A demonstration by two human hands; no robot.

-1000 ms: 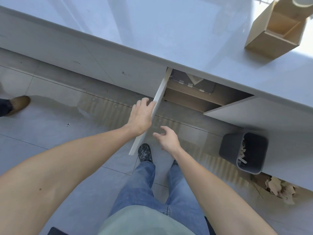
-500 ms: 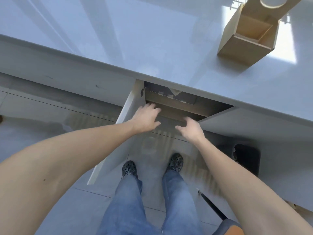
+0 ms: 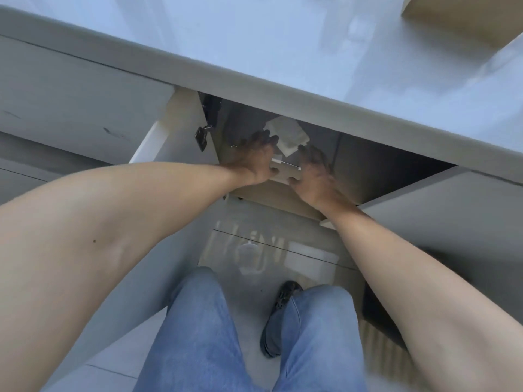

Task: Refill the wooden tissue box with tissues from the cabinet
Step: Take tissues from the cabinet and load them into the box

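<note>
Both my hands are inside the open cabinet point(image 3: 382, 165) under the counter. A tissue pack point(image 3: 283, 168) sits on the shelf there, with a white tissue point(image 3: 288, 134) sticking up from its top. My left hand point(image 3: 254, 157) grips the pack's left side and my right hand point(image 3: 314, 171) grips its right side, thumbs on the front. The wooden tissue box point(image 3: 464, 18) stands on the counter at the top right, mostly cut off by the frame.
The cabinet door point(image 3: 158, 142) is swung open to the left, its hinge point(image 3: 202, 135) exposed. The grey countertop point(image 3: 254, 38) overhangs the opening. A closed door point(image 3: 452, 222) flanks the right. A dark bin point(image 3: 376, 306) stands on the floor by my right leg.
The door has swung fully open. Both hands went from the door edge into the cabinet and closed on the tissue pack. My head has dropped lower and closer.
</note>
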